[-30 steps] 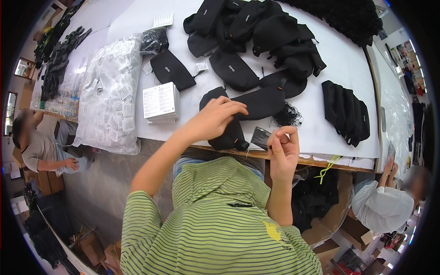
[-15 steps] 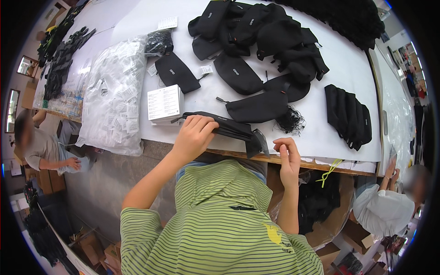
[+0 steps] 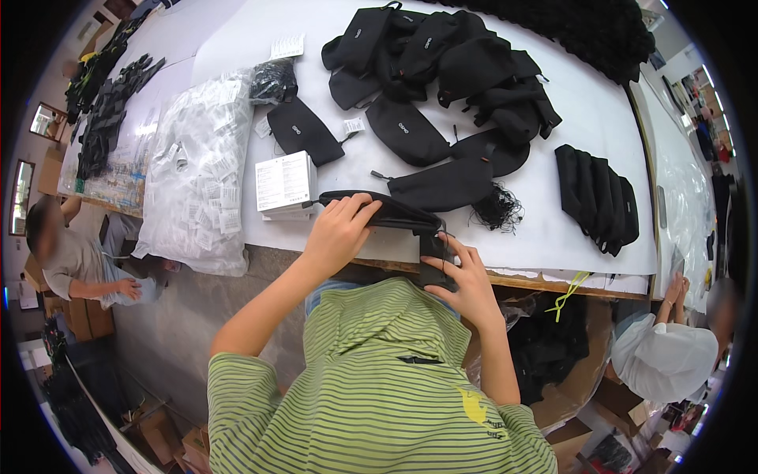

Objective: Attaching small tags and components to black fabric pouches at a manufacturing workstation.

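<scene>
My left hand [image 3: 341, 229] is closed on a slim black zip pouch [image 3: 387, 209] held on edge at the table's front. A zipper tail points left from it, near a stack of white printed cards [image 3: 286, 186]. From the pouch's right end hangs a flat black strap [image 3: 433, 261]. My right hand [image 3: 466, 276] has its fingers and thumb round this strap; the exact grip is partly hidden. Just beyond, another black pouch [image 3: 442, 183] lies flat beside a tangle of black cords [image 3: 497, 208].
A heap of black pouches [image 3: 442, 63] covers the far middle. Several more stand in a row [image 3: 596, 197] at right. A clear bag of white tags [image 3: 193, 174] lies at left. Below the table edge is a carton [image 3: 580, 363] with black items. Two people sit at the sides.
My right hand has moved left and taken hold of the strap at the pouch's right end. My left hand keeps its grip, and the pouch has tilted slightly.
</scene>
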Demonstrator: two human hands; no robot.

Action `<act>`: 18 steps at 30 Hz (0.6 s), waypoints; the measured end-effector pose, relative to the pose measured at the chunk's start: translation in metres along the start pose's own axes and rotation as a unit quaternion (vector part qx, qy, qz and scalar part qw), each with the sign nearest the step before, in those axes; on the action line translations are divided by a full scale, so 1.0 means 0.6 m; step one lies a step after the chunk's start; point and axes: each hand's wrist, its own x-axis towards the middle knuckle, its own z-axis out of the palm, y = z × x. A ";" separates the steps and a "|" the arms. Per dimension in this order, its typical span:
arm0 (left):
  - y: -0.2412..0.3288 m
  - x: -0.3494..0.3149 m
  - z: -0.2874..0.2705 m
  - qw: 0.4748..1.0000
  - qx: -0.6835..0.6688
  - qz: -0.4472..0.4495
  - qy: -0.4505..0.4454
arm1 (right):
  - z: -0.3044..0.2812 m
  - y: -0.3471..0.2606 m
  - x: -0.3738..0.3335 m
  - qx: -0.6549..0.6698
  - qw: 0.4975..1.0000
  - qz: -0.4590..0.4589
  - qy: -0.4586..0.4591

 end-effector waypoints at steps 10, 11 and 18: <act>-0.022 0.009 0.017 0.998 -0.017 0.059 0.013 | -0.006 0.007 -0.003 0.067 0.998 0.013 -0.007; -0.022 0.011 0.019 0.998 -0.012 0.057 0.014 | -0.007 0.004 -0.002 0.069 0.998 0.008 -0.009; -0.032 0.018 0.030 0.999 -0.004 0.032 0.041 | -0.007 -0.004 0.008 0.155 0.988 0.017 0.018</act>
